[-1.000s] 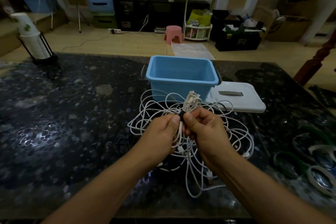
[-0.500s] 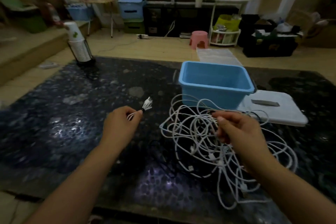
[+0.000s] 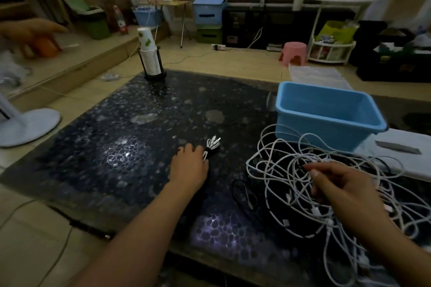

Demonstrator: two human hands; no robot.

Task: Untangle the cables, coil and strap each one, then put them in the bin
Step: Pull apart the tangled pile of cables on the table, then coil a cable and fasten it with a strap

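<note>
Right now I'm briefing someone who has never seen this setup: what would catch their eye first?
Probably the big tangle of white cables sprawled over the right of the dark speckled table, with the right hand reaching into it. Just behind it stands the bright blue bin, nothing visible inside. Near the table's middle, the left hand rests on a small strapped cable bundle.

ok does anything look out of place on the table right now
One thing: the small strapped white cable bundle is on the dark speckled tabletop under the left hand, not in the light blue plastic bin, which looks empty. The heap of white cables beside the right hand is tangled, as expected.
</note>
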